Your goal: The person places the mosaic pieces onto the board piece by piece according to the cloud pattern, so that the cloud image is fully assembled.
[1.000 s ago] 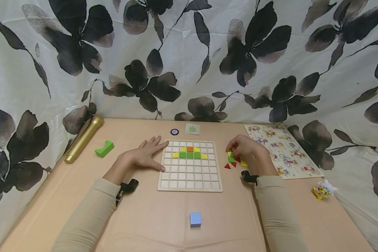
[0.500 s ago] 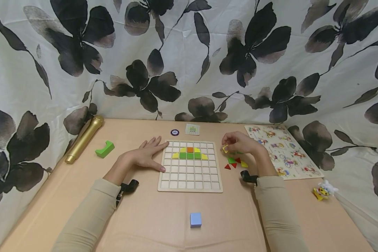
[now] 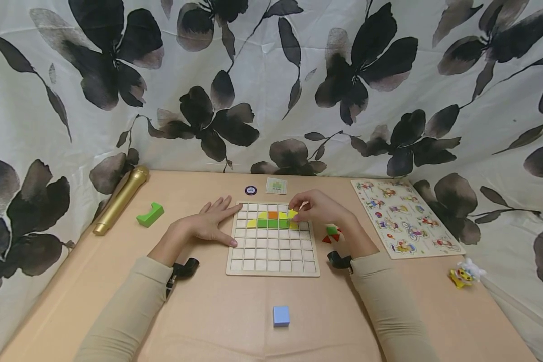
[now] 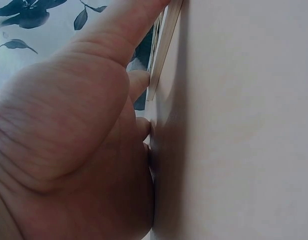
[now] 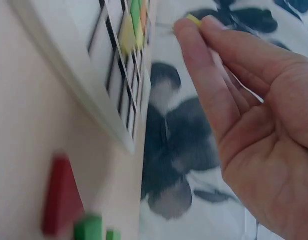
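A white grid board (image 3: 271, 254) lies mid-table, with a row of green squares (image 3: 273, 224), an orange square (image 3: 272, 215) above them and yellow triangles (image 3: 251, 223) at the sides. My left hand (image 3: 205, 222) is spread flat, its thumb and a finger touching the board's left edge; the left wrist view shows this palm (image 4: 64, 125) close to the tabletop. Over the board's upper right, my right hand (image 3: 321, 207) pinches a small yellow piece (image 5: 193, 20) between thumb and finger. In the right wrist view that piece is held above the grid, mostly covered by the fingertips.
Loose green (image 3: 332, 230) and red pieces (image 3: 327, 240) lie right of the board. A blue cube (image 3: 280, 316) sits in front. Around stand a picture board (image 3: 407, 221), a toy figure (image 3: 465, 273), a gold tube (image 3: 121, 201), a green block (image 3: 150, 214), a card (image 3: 276, 185) and a round chip (image 3: 251, 190).
My right hand has lifted a yellow piece from the loose pieces and carried it left, over the board's upper right. The left hand has stayed in place.
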A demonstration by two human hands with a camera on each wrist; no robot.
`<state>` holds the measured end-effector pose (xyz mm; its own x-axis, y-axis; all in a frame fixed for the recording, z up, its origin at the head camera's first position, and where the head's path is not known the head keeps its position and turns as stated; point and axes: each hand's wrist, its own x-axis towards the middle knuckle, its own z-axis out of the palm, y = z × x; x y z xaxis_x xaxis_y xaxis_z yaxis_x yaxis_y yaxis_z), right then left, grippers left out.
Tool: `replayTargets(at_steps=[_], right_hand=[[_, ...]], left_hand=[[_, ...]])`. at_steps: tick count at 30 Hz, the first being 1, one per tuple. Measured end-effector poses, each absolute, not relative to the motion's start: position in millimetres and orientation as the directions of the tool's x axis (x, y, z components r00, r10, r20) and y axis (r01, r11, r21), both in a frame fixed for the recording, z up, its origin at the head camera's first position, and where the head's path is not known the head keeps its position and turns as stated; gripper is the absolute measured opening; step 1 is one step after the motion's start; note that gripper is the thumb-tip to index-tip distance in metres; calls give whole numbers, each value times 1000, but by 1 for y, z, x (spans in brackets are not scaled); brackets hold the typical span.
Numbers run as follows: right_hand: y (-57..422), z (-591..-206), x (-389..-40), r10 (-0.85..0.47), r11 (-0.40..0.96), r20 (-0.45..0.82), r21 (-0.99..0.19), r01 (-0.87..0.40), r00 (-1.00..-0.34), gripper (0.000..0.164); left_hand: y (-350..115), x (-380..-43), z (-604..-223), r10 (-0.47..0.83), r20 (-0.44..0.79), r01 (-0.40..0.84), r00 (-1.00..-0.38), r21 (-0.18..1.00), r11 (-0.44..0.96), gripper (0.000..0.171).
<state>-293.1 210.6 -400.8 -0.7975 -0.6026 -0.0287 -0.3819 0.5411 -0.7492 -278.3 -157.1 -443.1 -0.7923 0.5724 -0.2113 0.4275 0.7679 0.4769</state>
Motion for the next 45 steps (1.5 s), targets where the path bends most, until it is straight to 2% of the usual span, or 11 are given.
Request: replayTargets(at_steps=[9,15,19,27,34,45], right_hand=[[160,-409,-286,-696,470,35,-734,-491,-718,27],[128,-418,-288,-742,455,-4,-738,-499,-671,28],[115,-424,-288,-734,473,-39,-746,-469,-678,29],[103,-428,-285,-722,555,-52,-639,-533,-690,30],[103,-429,-282,-722,572,-61,-612,-546,-689,32],[106,-427,-281,-706,592,-89,-619,-516,-703,22]], left_hand=[[-158,-278,-444,575,-217,427,-789,479,767,119],[-158,-279,-442,579,-217,431,-786,480,764,118],[-158,-279,-443,580,-218,433,-785,476,765,118],[-158,-278,-443,582,-218,438,-784,469,766,118],[-158,-277,-443,580,-221,434,-784,471,768,118],[-158,-278,-444,581,-214,439,-785,470,766,118]])
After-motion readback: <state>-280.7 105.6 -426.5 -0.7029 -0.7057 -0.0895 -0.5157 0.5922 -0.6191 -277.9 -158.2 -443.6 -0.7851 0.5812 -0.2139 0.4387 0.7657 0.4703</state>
